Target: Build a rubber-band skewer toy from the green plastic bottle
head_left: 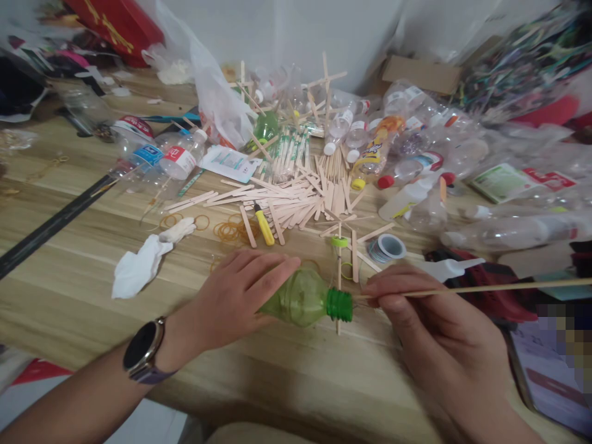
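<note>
Setting: craft or hobby work area, likely at home. Evidence: wooden table (69, 308) against a white wall (300, 37); heap of flat wooden craft sticks (296, 200); empty plastic bottles (407, 123); rubber bands (231, 231); tape roll (387, 248); yellow utility knife (264, 226); cardboard box (423, 73); plastic bags (217, 92).

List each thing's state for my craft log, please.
green bottle: on its side, uncapped, pinned by left hand
skewer: pinched in right hand, tip at the bottle's mouth
tissue: crumpled
craft sticks: scattered pile
tape roll: lying flat
clear bottles: heaped on their sides
</note>
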Action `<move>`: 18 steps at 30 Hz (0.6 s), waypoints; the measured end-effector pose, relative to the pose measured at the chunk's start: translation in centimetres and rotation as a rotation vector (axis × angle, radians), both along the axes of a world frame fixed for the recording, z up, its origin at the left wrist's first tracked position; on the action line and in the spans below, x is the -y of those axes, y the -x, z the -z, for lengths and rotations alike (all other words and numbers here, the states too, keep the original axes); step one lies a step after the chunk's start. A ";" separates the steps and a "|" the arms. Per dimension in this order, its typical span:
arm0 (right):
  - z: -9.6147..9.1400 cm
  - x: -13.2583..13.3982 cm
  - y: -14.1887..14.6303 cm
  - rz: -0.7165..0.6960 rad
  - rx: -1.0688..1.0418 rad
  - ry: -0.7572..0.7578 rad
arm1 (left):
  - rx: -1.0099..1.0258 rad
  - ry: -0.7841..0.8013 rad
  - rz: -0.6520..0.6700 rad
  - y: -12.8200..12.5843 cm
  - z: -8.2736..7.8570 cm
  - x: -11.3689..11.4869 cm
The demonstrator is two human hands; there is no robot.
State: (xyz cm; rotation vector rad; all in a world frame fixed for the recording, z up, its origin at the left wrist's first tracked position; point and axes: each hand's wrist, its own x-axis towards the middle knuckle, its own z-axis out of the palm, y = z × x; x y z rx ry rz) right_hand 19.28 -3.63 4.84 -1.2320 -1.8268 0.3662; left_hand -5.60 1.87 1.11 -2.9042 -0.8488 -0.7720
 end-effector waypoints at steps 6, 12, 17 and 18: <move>-0.2 -0.1 0.0 0.002 0.006 -0.007 | -0.004 -0.003 -0.005 0.0 0.0 0.0; -0.1 0.0 -0.1 -0.006 -0.001 -0.008 | -0.009 -0.004 -0.003 0.0 0.0 0.0; -0.2 -0.1 0.0 -0.011 0.008 -0.002 | -0.010 -0.005 -0.013 0.0 0.1 0.0; -0.1 -0.1 0.0 -0.014 0.005 -0.002 | -0.009 -0.005 -0.014 0.0 0.1 0.0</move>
